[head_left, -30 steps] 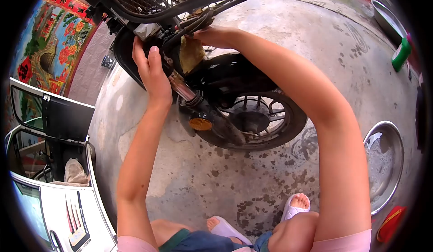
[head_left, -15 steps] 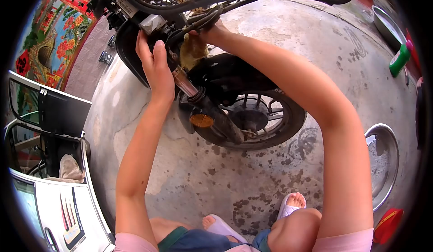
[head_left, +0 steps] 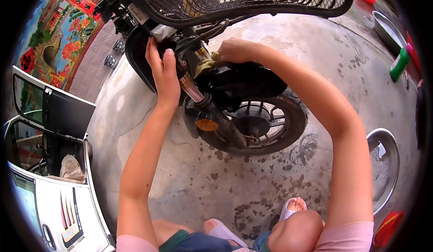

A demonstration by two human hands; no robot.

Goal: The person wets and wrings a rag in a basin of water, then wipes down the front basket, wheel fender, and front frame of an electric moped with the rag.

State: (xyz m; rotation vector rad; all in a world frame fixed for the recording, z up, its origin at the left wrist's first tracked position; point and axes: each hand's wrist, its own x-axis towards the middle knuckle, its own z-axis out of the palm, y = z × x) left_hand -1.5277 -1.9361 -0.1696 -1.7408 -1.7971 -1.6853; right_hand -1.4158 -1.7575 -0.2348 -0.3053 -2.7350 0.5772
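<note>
A yellowish cloth (head_left: 206, 66) is pinched in my right hand (head_left: 237, 51), beside the front fork and just above the black front fender (head_left: 252, 79). My left hand (head_left: 164, 75) rests upright against the black body panel left of the fork, thumb and fingers apart, fingertips near a silver part (head_left: 163, 32). Between my hands runs the shiny fork tube (head_left: 191, 88). Below it are an orange reflector (head_left: 207, 125) and the front wheel (head_left: 288, 132).
A black wire basket (head_left: 311, 9) overhangs the top. At right are a metal basin (head_left: 393, 171), a green bottle (head_left: 399, 65), another basin (head_left: 389, 32) and a red object (head_left: 388, 228). A white vehicle with an open door (head_left: 67, 116) stands at left.
My right hand has come down and right from behind the cables with the cloth, which now lies lower by the fender. My left hand stays against the panel. The view has shifted slightly.
</note>
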